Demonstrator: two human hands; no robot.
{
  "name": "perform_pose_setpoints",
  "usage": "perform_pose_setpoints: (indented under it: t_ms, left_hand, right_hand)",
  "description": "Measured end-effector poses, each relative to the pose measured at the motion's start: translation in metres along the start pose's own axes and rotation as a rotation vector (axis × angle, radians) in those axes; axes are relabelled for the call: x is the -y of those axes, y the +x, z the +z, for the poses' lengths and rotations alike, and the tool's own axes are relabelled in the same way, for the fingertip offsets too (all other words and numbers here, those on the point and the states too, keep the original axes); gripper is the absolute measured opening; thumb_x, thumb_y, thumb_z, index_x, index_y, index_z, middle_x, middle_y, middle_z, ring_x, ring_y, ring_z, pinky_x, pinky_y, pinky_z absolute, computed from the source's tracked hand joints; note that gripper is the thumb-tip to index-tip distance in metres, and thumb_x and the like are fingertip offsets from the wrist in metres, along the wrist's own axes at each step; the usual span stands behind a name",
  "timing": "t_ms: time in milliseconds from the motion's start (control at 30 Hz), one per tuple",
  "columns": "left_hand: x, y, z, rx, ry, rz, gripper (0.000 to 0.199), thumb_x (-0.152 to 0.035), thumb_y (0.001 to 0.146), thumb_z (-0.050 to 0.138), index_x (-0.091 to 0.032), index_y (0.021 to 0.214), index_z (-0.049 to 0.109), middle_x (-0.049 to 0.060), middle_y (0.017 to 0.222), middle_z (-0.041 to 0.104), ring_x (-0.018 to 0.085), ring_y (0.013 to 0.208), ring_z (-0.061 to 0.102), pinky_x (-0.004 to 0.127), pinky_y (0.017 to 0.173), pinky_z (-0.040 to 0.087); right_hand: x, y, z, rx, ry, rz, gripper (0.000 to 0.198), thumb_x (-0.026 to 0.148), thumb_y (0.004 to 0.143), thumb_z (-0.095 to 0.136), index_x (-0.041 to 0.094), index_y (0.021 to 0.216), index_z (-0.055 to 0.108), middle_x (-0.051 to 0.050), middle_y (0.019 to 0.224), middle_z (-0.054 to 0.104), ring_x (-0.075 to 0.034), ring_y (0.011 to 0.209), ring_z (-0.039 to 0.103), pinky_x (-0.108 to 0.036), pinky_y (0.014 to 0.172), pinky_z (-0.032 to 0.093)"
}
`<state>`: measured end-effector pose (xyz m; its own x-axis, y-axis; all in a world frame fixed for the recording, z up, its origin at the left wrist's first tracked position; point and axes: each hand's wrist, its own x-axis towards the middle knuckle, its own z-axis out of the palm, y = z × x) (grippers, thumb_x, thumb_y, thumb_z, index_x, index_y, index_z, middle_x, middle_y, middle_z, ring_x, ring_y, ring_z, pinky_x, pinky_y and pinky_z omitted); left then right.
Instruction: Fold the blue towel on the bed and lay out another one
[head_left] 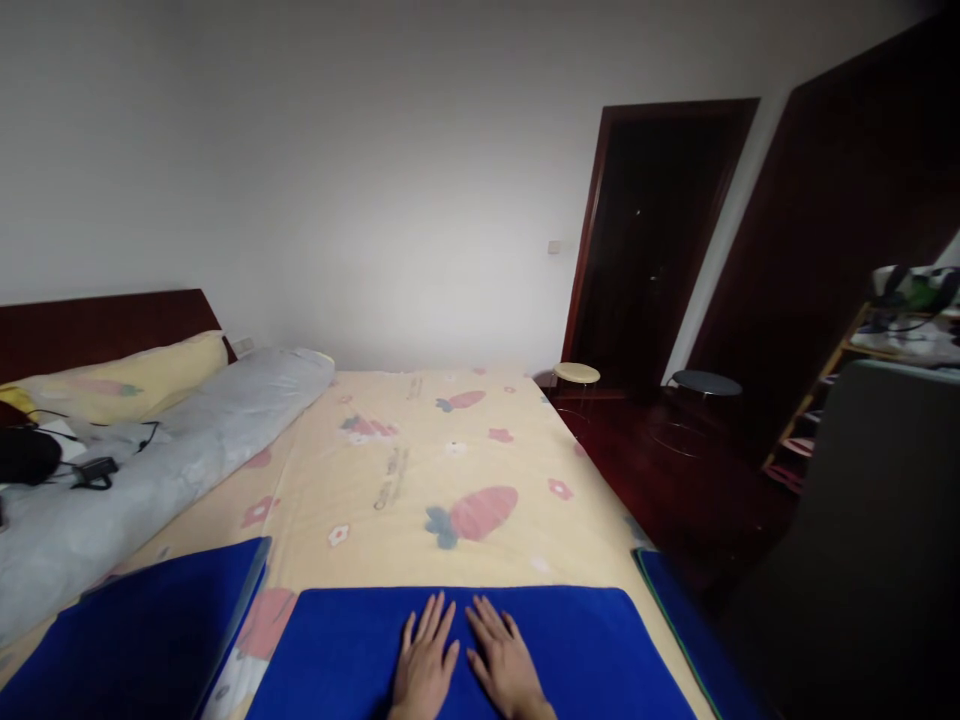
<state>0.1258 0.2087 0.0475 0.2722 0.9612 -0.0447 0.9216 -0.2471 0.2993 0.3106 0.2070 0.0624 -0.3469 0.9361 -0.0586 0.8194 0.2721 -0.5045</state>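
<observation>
A blue mat (585, 645) lies flat on the bed, its near part cut off by the bottom of the view. Both palms rest face down on it, side by side with a narrow gap between. My left hand (426, 660) has its fingers stretched forward, the thumb held apart. My right hand (501, 650) lies just beside it, fingers also extended. Neither hand holds anything. To the left is a dark blue folded cloth or mat (150, 620), and another blue piece with a green edge (690, 630) lies at the bed's right side.
The bed's cream sheet (465, 450) has printed carrots and flowers. Along its left lie a grey-white bundle (225, 420), a yellow pillow (165, 375) and a black adapter (96, 472) with cables. Two stools, one beige (576, 373) and one dark (706, 383), stand near a dark door (660, 250).
</observation>
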Motion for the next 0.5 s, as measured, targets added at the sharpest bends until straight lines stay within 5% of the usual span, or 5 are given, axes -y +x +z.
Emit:
perform_pose_setpoints:
  t_ms: [167,300,400,500]
  left_hand:
    - [0.104,-0.029,-0.036,-0.113,0.176,-0.448,0.059,-0.05,0.09,0.02,-0.031,0.145,0.019,0.0,0.16,0.02,0.021,0.148,0.02,0.054,0.12,0.02]
    - [0.164,-0.057,-0.055,-0.15,0.262,-0.612,0.057,-0.045,0.089,0.023,-0.035,0.145,0.016,-0.001,0.157,0.029,0.021,0.146,0.025,0.053,0.119,0.023]
    - [0.152,-0.053,-0.056,-0.226,0.315,-0.63,0.055,-0.035,0.09,0.023,-0.034,0.144,0.02,0.002,0.156,0.033,0.025,0.147,0.023,0.06,0.117,0.019]
    - [0.099,-0.033,-0.043,-0.214,0.296,-0.448,0.054,-0.032,0.091,0.014,-0.03,0.145,0.017,-0.001,0.159,0.023,0.019,0.148,0.018,0.052,0.121,0.017]
  right_hand:
    - [-0.12,-0.047,-0.043,-0.234,-0.186,0.396,0.066,0.058,0.087,0.026,0.023,0.143,0.03,-0.006,0.156,0.03,-0.023,0.145,0.025,-0.052,0.12,0.023]
    - [-0.197,-0.095,-0.063,-0.245,-0.255,0.487,0.069,0.057,0.086,0.027,0.02,0.143,0.03,-0.005,0.155,0.031,-0.023,0.144,0.025,-0.051,0.119,0.026]
    - [-0.189,-0.099,-0.058,-0.325,-0.37,0.536,0.066,0.048,0.085,0.031,0.012,0.14,0.036,-0.011,0.152,0.035,-0.028,0.143,0.028,-0.054,0.119,0.026]
    - [-0.127,-0.076,-0.027,-0.453,-0.351,0.417,0.057,0.035,0.085,0.03,0.015,0.138,0.042,-0.01,0.151,0.037,-0.029,0.141,0.033,-0.055,0.116,0.031]
